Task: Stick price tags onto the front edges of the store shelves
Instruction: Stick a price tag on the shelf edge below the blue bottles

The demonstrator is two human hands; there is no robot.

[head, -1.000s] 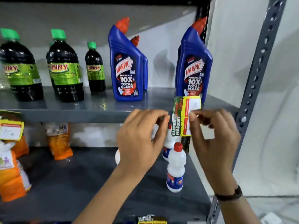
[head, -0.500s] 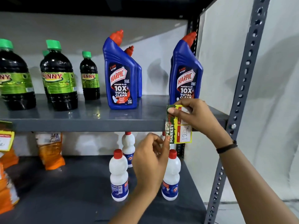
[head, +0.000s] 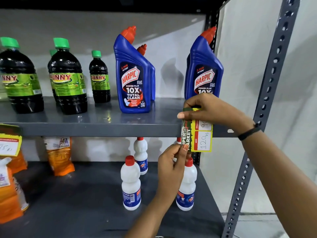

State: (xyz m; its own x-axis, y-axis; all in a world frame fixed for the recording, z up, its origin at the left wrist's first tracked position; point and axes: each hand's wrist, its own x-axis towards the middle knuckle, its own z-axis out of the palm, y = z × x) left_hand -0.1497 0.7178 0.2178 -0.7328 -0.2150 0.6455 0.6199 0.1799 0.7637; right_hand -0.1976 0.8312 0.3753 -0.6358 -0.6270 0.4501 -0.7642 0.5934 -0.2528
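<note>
A yellow, green and red price tag (head: 199,136) reading 120 lies against the front edge of the upper grey shelf (head: 103,130), just below the right-hand blue Harpic bottle (head: 204,66). My right hand (head: 211,110) covers the tag's top, its thumb stretched along the upper edge. Lower down, my left hand (head: 173,162) pinches the tag's bottom left corner between thumb and fingers. Another yellow tag (head: 9,145) hangs from the same shelf edge at far left.
Dark Sunny bottles (head: 66,79) and a second pair of Harpic bottles (head: 133,74) stand on the upper shelf. White bottles with red caps (head: 130,182) and orange pouches (head: 59,155) sit on the lower shelf. A perforated grey upright (head: 264,103) bounds the right side.
The tag moved from mid-air up onto the shelf's front edge. My right hand went over its top and my left hand dropped to its lower corner.
</note>
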